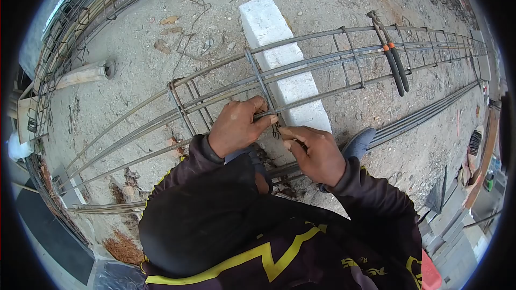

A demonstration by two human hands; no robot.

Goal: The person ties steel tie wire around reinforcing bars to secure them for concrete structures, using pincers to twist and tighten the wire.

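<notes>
A long rebar cage (306, 66) runs across the view, its bars joined by square stirrups. My left hand (239, 123) is closed at the near corner of one stirrup (257, 75), fingers curled over the bar and thumb pressed against it. Just below that corner hangs a small twist of dark tie wire (277, 130). My right hand (317, 156) pinches at this wire with thumb and forefinger; its fingertips partly hide the wire's end. Pincers (391, 56) with black and orange handles hang across the cage's bars, farther right.
Beneath the cage lies a white block (293, 83) on sandy ground. More straight bars (424, 115) rest on the ground at right, near my shoe (359, 142). Another rebar cage (80, 24) stands at upper left, with a pipe (80, 75) near it.
</notes>
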